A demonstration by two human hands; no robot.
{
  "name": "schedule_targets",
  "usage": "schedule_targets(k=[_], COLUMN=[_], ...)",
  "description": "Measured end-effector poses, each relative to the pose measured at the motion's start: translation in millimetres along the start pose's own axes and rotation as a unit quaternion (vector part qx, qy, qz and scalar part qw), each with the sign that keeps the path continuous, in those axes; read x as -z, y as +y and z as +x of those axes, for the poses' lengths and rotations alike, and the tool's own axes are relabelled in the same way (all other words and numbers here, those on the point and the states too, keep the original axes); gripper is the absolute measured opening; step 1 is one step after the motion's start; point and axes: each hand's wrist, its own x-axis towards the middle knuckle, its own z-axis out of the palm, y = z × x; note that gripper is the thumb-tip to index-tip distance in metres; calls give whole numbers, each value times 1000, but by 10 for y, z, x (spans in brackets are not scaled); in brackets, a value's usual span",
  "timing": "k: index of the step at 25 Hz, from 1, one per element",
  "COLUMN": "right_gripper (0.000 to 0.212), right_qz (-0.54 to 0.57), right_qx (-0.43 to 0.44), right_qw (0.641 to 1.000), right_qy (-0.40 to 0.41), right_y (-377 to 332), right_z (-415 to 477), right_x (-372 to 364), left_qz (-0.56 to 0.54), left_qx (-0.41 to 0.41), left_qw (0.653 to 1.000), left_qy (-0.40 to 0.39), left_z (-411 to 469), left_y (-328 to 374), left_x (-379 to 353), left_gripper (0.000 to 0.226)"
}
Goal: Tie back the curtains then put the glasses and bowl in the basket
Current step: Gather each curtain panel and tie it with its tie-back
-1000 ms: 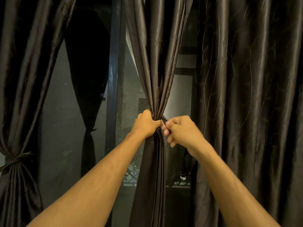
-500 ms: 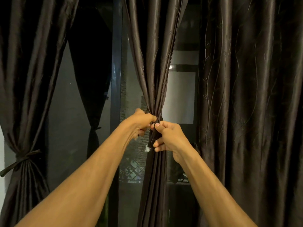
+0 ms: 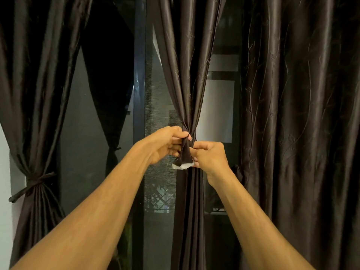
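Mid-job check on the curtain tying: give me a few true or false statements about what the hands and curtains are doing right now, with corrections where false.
1. Both hands hold the tie strap at the middle curtain. True: the left hand and right hand grip the tie strap where the cloth is gathered.
2. The left curtain hangs loose. False: it is already cinched by a knotted tie.
3. The strap's end shows a white patch. True.
4. The right curtain is tied back. False: it hangs spread out, with no tie visible on it.
5. The basket stands below the window. False: no basket, glasses or bowl are in view.
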Motion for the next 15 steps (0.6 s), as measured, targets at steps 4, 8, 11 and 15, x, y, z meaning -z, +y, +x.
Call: schedule_targets(k=[4, 8, 11, 15], right_gripper=[9, 5, 9, 16], right_qz=[100, 149, 149, 141], right_qx=[-74, -113, -114, -88], right_qw=[992, 982, 982, 986], right_qy=[-5, 20, 20, -34], right_y=[-146, -152, -141, -179], right_z=[-61, -62, -57, -123], right_x=[34, -38, -75, 14], left_qz=[2, -18, 24, 19], left_qx=[-11, -5, -31, -32], left_qw=[1000, 1000, 999, 999], left_qy=[-8, -2, 30, 36], left_z=[-20, 11, 10, 31], left_y=[-54, -118, -109, -124], left_x=[29, -36, -96, -117], left_gripper=[39, 18, 10, 17])
